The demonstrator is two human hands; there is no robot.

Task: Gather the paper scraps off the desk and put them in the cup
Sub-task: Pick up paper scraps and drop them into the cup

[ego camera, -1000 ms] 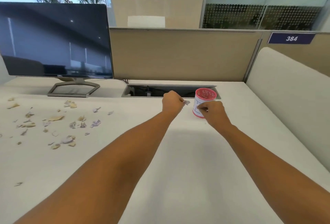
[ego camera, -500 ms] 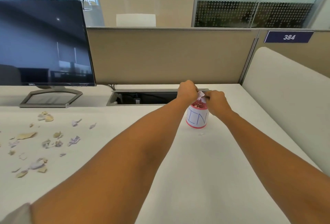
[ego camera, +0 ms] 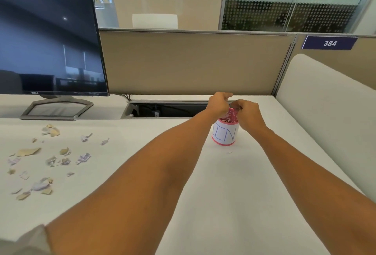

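Left hand [ego camera: 218, 104] and right hand [ego camera: 248, 114] curl fingers [ego camera: 226, 95] over the cup [ego camera: 224, 134], grasp unclear; a bump could tip it.

Left hand [ego camera: 218, 104], right hand [ego camera: 249, 115] now over cup [ego camera: 224, 135]; scrap out of view

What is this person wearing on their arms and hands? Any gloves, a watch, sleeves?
Both forearms are bare down to the hands. The left hand and right hand wear no gloves, and no watch, bracelet or ring shows. The only clothing in view is the edge of a light grey-beige short sleeve on the left upper arm.
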